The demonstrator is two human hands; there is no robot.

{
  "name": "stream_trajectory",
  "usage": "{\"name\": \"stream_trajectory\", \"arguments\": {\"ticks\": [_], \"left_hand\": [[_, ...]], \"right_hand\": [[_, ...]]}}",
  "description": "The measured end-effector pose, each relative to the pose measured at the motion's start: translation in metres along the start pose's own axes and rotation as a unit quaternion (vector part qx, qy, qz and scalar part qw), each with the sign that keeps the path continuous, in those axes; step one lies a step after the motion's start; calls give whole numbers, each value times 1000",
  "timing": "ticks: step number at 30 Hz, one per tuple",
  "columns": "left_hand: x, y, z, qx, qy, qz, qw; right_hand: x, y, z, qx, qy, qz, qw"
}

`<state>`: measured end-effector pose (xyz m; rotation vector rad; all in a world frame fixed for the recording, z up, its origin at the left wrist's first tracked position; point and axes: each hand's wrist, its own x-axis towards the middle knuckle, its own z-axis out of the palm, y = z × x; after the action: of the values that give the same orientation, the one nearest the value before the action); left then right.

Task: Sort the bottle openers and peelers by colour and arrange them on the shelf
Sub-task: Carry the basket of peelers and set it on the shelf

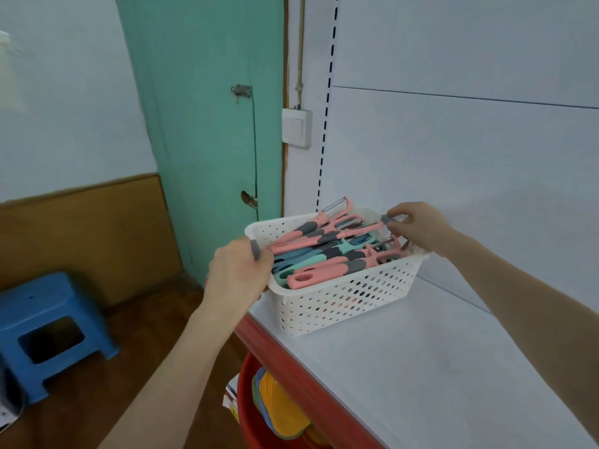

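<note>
Basket: a white perforated basket is stood on the shelf, near its left end.
Tools: pink and teal tools are piled inside, colours mixed.
Left hand: curled round the basket's near-left rim.
Right hand: a grey grip at the far rim is pinched by bent fingers.
Advice: the basket is best kept level and steadied, then emptied one colour at a time.

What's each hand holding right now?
Left hand: grips the near grey handle of the basket.
Right hand: pinches the far grey handle.
</note>
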<state>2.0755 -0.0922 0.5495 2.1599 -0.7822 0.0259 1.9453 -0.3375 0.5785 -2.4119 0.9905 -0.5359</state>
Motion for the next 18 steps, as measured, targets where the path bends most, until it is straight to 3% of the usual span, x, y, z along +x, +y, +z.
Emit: {"name": "stream_trajectory", "arguments": {"ticks": [8,12,15,18], "left_hand": [[3,-21,-3,-51,-20,30,998],[8,-32,-1,-138,-57,36,988],[9,-28,-1,-202,-118,25,972],[9,-29,0,-216,-128,26,968]], "right_hand": [[-17,6,2,33,41,54,997],[-72,4,15,5,96,6,995],[-97,3,30,-30,65,7,997],[-97,0,34,-13,45,22,999]]}}
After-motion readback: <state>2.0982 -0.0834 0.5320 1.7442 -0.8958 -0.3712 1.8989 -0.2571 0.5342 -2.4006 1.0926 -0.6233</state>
